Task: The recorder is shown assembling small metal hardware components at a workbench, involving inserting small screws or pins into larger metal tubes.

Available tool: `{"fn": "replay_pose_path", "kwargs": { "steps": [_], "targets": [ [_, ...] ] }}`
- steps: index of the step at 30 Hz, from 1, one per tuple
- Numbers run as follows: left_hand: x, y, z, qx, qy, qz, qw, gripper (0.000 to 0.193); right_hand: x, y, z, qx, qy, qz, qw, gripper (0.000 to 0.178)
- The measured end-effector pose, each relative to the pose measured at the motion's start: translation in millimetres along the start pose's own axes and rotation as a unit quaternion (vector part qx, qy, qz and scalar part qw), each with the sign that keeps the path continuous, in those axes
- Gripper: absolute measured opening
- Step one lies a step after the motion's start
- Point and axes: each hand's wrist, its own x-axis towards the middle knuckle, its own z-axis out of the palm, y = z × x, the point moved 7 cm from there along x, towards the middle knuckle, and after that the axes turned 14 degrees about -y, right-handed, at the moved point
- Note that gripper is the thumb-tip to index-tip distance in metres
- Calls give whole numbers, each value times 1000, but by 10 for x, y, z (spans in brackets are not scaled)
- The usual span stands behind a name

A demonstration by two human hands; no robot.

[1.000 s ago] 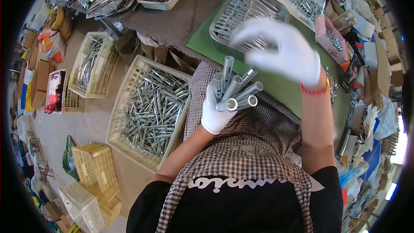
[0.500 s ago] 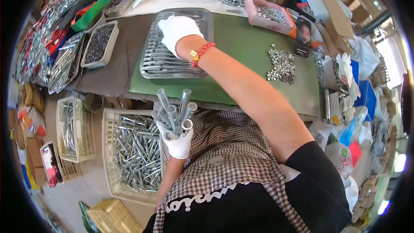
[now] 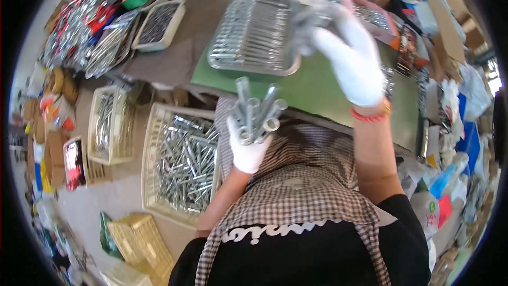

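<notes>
My left hand (image 3: 247, 151), in a white glove, is closed round a bundle of several shiny metal tubes (image 3: 254, 110). Their open ends point up, in front of my apron. To the right of a metal tray (image 3: 294, 69), my white-gloved right hand (image 3: 352, 61) is raised over the green mat (image 3: 323, 87). Its fingers are bent round grey, metal-looking pieces (image 3: 312, 24), too smeared by motion to identify. Slim metal rods (image 3: 259, 34) lie in rows in the tray.
Below the table on the left stands a cream crate (image 3: 151, 175) full of metal tubes, with a smaller crate (image 3: 100, 151) beside it. On the table are a tub of small dark parts (image 3: 159, 24), a pink box (image 3: 383, 32) and a phone (image 3: 406, 50).
My right hand has lifted off the rods in the tray and swung right, with grey pieces in its fingers. The view has shifted; my left hand still holds the tubes.
</notes>
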Motion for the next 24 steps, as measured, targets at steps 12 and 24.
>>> {"fn": "replay_pose_path", "kwargs": {
  "steps": [12, 24],
  "targets": [
    [59, 168, -2, -75, 12, -6, 997, 73, -624, -206, 293, -41, -2, 62, 997, 38],
    [-64, -115, 303, -287, 28, -67, 955, 74, -776, -399, 435, -291, 6, -95, 952, 28]
  ]
}}
